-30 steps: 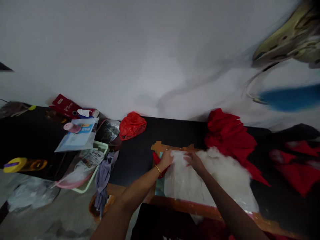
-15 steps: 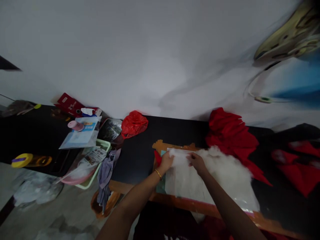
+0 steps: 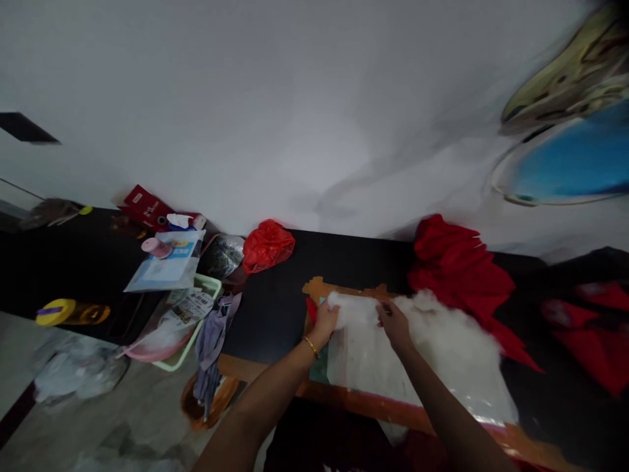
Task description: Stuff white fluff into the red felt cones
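Note:
A flat strip of white stuffing (image 3: 358, 308) stretches between my two hands over a white sheet (image 3: 363, 364) on the black table. My left hand (image 3: 326, 320) pinches the strip's left end; a gold bracelet circles that wrist. At the right end, my right hand (image 3: 393, 321) has its fingers closed on the strip. Beside my right forearm lies a large heap of fluffy white stuffing (image 3: 452, 341). A bit of red cloth (image 3: 311, 309) shows just left of my left hand.
Crumpled red cloth (image 3: 457, 269) lies behind the heap, and a red plastic bag (image 3: 268, 246) sits near the wall. To the left are a green-rimmed basket (image 3: 214, 283), a pink-capped bottle (image 3: 156, 248) and a yellow-lidded bottle (image 3: 73, 313). An orange basket (image 3: 189, 406) stands below.
The white strip is spread wider and flatter between my hands, and my right hand has shifted slightly right. The whole view has shifted a little.

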